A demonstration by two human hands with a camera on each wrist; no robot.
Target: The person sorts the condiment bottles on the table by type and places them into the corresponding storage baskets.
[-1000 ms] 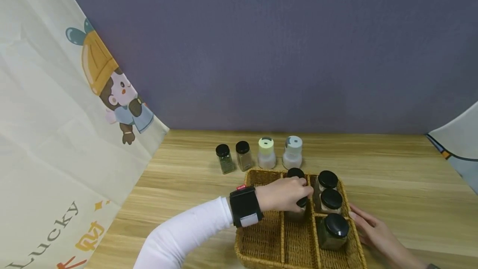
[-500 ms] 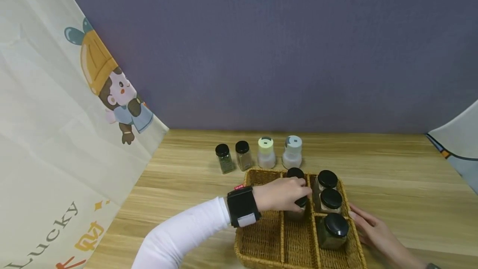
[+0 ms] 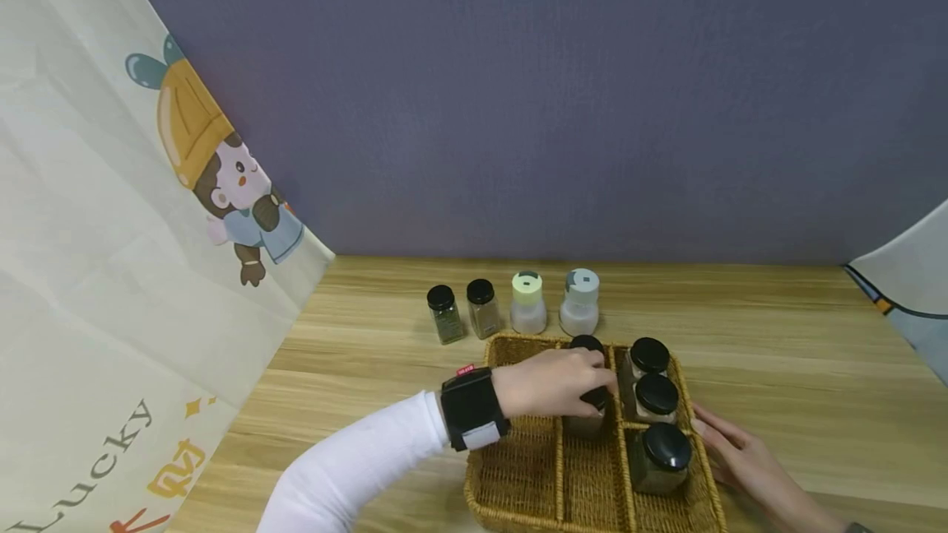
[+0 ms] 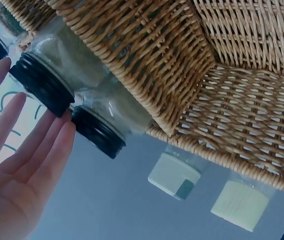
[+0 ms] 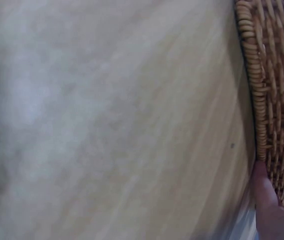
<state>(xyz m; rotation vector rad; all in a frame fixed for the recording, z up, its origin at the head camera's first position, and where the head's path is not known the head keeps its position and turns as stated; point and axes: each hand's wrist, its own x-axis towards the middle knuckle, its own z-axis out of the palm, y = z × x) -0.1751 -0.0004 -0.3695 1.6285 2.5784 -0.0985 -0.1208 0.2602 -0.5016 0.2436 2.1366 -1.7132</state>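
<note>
My left hand [image 3: 555, 385], with a black band at the wrist, reaches over a wicker basket [image 3: 518, 467] in the head view. Its thumb and fingers hold the black lid of a spice jar [image 4: 42, 82] in the middle compartment. Right behind this jar, in the same compartment, stands another black-lidded jar [image 4: 99, 130]. My right hand [image 3: 748, 459] lies along the basket's right outer side with its fingers fairly straight. In the right wrist view one of its fingers touches the woven rim. Several black-lidded jars, such as the green-filled one [image 3: 662, 459], stand in the right column.
Behind the basket, a row on the wooden table [image 3: 355, 401] holds a green-filled jar [image 3: 445, 317], a brown-filled jar [image 3: 485, 311], a yellow-capped shaker [image 3: 528, 307] and a white-capped shaker [image 3: 580, 303]. A dark wall [image 3: 533, 105] rises beyond the table.
My left hand and forearm have shifted slightly to the left, still at the same jar. The right hand, the basket and the row behind it stay in place.
</note>
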